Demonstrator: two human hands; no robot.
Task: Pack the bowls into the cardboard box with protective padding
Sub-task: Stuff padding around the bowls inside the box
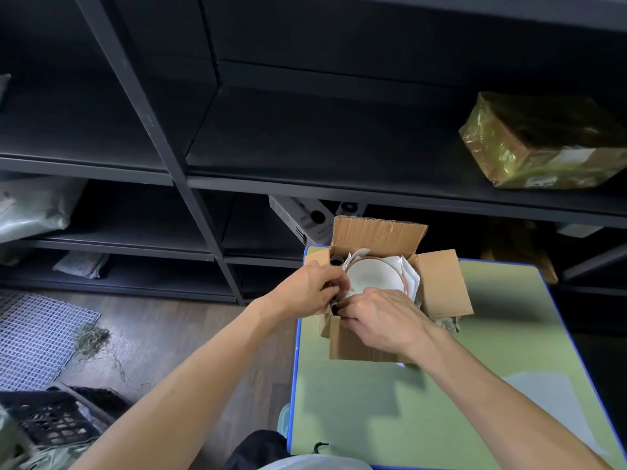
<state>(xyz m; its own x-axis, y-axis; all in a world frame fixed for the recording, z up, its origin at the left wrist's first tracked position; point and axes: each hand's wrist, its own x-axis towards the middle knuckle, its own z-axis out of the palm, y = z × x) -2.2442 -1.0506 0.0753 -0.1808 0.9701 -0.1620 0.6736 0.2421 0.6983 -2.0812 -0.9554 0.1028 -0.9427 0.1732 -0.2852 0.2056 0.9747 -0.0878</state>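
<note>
white bowl (371,276) in cardboard box (441,283), left hand (312,290) beside it, right hand (383,317) nearer

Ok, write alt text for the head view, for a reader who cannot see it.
A person's left hand and right hand reach into an open cardboard box on a green table, fingers curled at its left edge beside a white bowl nested in white paper padding. Dark shelves stand behind, one holding a plastic-wrapped parcel.
</note>
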